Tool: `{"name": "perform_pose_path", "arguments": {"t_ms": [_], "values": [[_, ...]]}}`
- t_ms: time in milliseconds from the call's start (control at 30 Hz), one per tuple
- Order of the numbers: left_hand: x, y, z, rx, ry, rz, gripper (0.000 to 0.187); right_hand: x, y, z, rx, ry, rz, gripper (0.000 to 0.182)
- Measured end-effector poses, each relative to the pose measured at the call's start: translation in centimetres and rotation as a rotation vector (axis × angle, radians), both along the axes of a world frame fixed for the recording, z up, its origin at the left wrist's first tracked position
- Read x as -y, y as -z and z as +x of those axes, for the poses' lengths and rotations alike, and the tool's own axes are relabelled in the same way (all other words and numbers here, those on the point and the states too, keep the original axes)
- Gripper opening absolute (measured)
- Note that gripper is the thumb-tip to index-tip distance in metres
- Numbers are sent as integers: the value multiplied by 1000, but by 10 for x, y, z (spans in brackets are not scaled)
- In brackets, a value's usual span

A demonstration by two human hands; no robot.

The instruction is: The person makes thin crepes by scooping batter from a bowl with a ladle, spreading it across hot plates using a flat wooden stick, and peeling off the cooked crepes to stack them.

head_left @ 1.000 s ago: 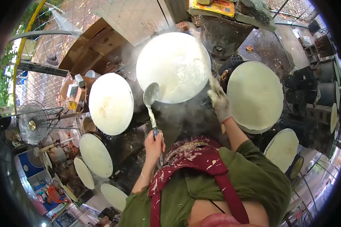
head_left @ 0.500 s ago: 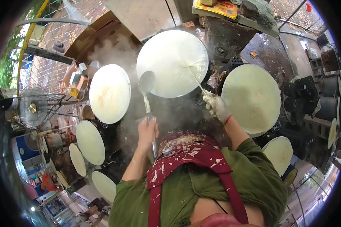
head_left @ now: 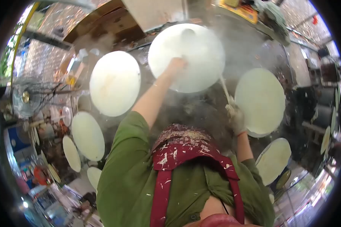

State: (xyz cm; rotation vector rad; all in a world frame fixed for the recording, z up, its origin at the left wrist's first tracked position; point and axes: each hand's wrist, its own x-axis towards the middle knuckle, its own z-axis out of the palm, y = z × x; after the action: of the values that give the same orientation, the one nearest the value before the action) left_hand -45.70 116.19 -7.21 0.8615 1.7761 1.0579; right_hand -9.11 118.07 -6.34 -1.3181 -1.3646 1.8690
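Note:
Over the large round griddle point(head_left: 201, 77), coated in pale batter, my left hand point(head_left: 176, 65) is closed around a ladle point(head_left: 188, 34). The ladle's round bowl lies toward the griddle's far side, blurred by motion and steam. My right hand point(head_left: 236, 116), in a glove crusted with batter, grips a thin pale stick point(head_left: 224, 89). The stick's far end is by the griddle's right edge. Just right of that hand is another round griddle point(head_left: 260, 102), covered with a pale sheet of batter.
To the left stands a griddle point(head_left: 114, 83) with a pale, lightly browned sheet. Several more rounds lie lower down, such as one griddle point(head_left: 88, 136). A fan point(head_left: 25, 97) is at far left. A cardboard sheet point(head_left: 106, 26) stands behind. Steam drifts over the middle.
My left hand has reached forward with the ladle, from near the apron to over the large griddle. My right hand has drawn back and right, pulling the stick to the griddle's edge.

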Motion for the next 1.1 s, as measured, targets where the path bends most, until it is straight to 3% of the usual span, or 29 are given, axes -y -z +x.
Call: {"name": "perform_pose_path", "arguments": {"t_ms": [67, 133, 200, 233, 267, 300, 367, 433, 533, 567, 600, 633, 667, 700, 733, 767, 833, 867, 933, 1100], "values": [[13, 31, 19, -44, 65, 23, 22, 35, 8, -22, 37, 16, -250, 32], [31, 64, 56, 241, -28, 115, 9, 63, 4, -54, 3, -27, -428, 34], [61, 41, 88, 637, -206, 257, 6, 63, 11, -71, -62, -27, -414, 22], [71, 4, 104, 891, -335, 344, 7, 60, 15, -75, -96, -16, -408, 18], [76, -8, 107, 758, -331, 287, 7, 42, 1, -69, 79, -102, -390, 13], [78, -15, 110, 629, -326, 228, 7, 34, 3, -66, 62, -118, -387, 12], [78, -34, 117, 658, -474, 114, 8, 24, 9, -54, 32, -139, -383, 12], [71, -51, 124, 968, -749, 15, 9, 37, 62, -52, -9, -163, -382, 15], [95, -20, 141, -76, -203, 490, 4, 60, 36, -66, -59, -319, -406, 17], [104, -14, 129, 889, -186, 581, 7, 49, 4, -68, -81, -405, -413, 18], [121, -48, 127, 1009, -390, 563, 13, 35, -16, -66, -106, -494, -419, 19], [138, -81, 125, 1110, -605, 562, 18, 20, -22, -57, -198, -401, -449, 19], [156, -68, 99, 1556, -30, 794, 28, 5, -26, -50, -292, -314, -477, 21], [173, -79, 107, 2008, -531, 712, 34, -7, -32, -51, -217, -259, -449, 21], [181, -92, 113, 2042, -212, 838, 35, -19, -38, -52, -141, -205, -423, 23], [185, -105, 117, 1766, -282, 739, 34, -28, -45, -61, 110, -182, -346, 24], [192, -131, 115, 1194, -394, 544, 33, -31, -14, -59, 203, -312, -114, 28], [193, -141, 107, 1377, -381, 614, 32, -30, 45, -45, 45, -455, 37, 30], [202, -153, 90, 1758, -348, 745, 31, -25, 78, -25, -282, -511, -101, 32], [269, -150, 70, 1812, -362, 819, 32, -21, 55, -25, -1041, 21, -1505, 32]]}}
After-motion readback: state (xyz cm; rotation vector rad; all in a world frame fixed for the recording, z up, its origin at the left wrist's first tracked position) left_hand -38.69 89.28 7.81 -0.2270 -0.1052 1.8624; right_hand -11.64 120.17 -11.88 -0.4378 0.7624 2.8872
